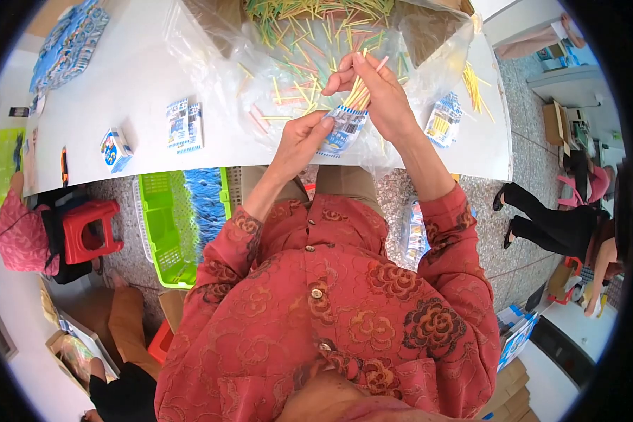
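Left hand (pixel 304 137) pinches the small packet (pixel 341 133); right hand (pixel 373 88) clamps the sticks (pixel 359 91). We judge them light, probably brittle; grip mid-bundle.

Small packet (pixel 342 131): lower part covered by left hand (pixel 301 141) fingers; print too small to resolve. Stick bundle (pixel 359 92): lower ends hidden inside packet, upper part masked by right hand (pixel 373 88); count indeterminate. Loose stick pile (pixel 316 17): cut off at top edge, blurred under clear plastic sheet (pixel 211 49). Green basket (pixel 163 225): upper rim hidden under table (pixel 119 91) edge.
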The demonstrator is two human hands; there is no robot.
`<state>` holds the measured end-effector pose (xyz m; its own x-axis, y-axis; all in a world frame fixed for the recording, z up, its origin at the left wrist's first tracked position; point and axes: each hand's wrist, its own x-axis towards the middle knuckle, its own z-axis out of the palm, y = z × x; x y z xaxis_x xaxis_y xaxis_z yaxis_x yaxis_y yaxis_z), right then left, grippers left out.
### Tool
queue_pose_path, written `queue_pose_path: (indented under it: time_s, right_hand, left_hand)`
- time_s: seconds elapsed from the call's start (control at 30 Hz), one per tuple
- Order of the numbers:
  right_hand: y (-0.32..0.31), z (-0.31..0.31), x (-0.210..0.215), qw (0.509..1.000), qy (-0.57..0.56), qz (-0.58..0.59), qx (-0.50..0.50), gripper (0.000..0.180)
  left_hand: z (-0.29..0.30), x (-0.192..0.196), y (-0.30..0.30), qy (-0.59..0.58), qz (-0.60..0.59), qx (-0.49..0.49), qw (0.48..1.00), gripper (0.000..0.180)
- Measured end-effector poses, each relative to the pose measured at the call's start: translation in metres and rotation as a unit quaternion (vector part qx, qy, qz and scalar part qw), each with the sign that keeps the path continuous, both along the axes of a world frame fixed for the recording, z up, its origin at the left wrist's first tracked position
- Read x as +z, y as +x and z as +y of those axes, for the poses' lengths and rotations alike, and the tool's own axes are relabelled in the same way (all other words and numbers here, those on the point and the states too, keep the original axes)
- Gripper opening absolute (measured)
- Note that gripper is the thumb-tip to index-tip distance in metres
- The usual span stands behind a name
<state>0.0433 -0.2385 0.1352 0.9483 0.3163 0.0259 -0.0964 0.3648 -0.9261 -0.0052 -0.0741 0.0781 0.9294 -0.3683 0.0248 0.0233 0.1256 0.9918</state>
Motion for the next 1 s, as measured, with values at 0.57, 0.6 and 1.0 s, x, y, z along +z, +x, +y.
queue_pose_path:
  time_s: [0.57, 0.6, 1.0]
  right_hand:
    - [-0.022, 0.022, -0.013, 0.996, -0.054, -0.048, -0.051, 0.029]
    - [-0.021, 0.022, -0.013, 0.992, -0.082, -0.082, -0.052, 0.030]
    - [-0.016, 0.009, -0.004, 0.988, -0.122, -0.086, 0.029, 0.032]
  left_hand:
    - [-0.006, 0.003, -0.002, -0.053, -0.008, 0.068, 0.996, 0.030]
    - [-0.007, 0.003, -0.002, -0.053, -0.002, 0.075, 0.996, 0.031]
    - [-0.004, -0.003, 0.003, -0.068, -0.005, 0.084, 0.994, 0.031]
